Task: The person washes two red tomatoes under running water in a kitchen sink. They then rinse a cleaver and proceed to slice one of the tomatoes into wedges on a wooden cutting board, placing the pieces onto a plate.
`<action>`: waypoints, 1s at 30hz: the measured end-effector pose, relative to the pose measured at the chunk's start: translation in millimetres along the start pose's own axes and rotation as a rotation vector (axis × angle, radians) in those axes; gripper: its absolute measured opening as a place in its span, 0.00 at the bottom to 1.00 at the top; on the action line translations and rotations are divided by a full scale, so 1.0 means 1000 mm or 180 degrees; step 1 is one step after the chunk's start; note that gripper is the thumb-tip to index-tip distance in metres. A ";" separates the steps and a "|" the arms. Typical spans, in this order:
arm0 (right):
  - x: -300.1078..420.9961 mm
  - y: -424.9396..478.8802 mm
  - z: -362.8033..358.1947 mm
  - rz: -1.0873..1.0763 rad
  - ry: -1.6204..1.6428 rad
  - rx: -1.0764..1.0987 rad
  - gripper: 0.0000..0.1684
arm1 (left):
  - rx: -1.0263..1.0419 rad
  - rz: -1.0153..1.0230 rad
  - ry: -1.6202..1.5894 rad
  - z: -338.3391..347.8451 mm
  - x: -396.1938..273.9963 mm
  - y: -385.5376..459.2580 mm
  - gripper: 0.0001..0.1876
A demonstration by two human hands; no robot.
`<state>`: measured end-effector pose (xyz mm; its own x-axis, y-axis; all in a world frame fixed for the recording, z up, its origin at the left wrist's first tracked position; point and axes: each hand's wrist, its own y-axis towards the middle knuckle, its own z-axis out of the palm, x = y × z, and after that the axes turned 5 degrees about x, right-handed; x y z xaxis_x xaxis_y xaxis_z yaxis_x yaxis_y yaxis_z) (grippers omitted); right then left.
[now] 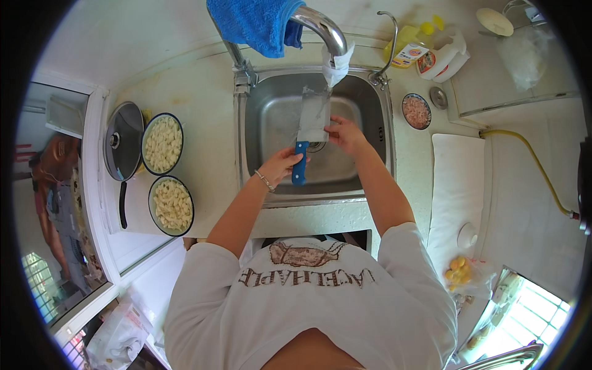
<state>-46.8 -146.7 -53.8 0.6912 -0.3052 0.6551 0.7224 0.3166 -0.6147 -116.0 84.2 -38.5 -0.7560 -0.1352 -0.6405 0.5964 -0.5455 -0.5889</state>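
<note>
A cleaver (314, 115) with a wide metal blade and a blue riveted handle is held over the stainless steel sink (273, 166). My left hand (280, 165), with a bracelet at the wrist, grips the handle. On the blade's right edge, near its handle end, rest the fingers of my right hand (346, 134); they pinch the metal there. The blade's far end lies below the tap (330, 34), whose mouth is wrapped in white cloth (336, 69). The blade looks wet. Part of the drain (316, 147) shows behind the cleaver.
Two bowls of pale chopped pieces (163, 144) (173, 204) stand left beside a pan lid (124, 141). To the right are a bowl of minced meat (416, 112), dish soap (411, 44) and a white bottle (439, 60). A blue towel (254, 25) hangs over the tap.
</note>
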 end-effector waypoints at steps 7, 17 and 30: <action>-0.009 -0.017 0.014 0.0202 0.0340 0.0259 0.28 | -0.1502 0.1038 0.1105 -0.056 -0.043 -0.005 0.15; -0.018 0.015 0.031 -0.0436 0.0369 -0.0481 0.31 | -0.1952 0.1875 0.0924 -0.068 -0.107 0.010 0.10; -0.007 -0.023 0.006 -0.0323 -0.0020 -0.0821 0.20 | -0.1635 0.1841 0.0654 -0.040 -0.107 0.007 0.11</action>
<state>-68.8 -146.2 -41.5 0.6153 -0.3178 0.7214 0.7698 0.0453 -0.6367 -20.5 127.8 6.1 -0.2540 -0.0977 -0.9622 0.9662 0.0205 -0.2571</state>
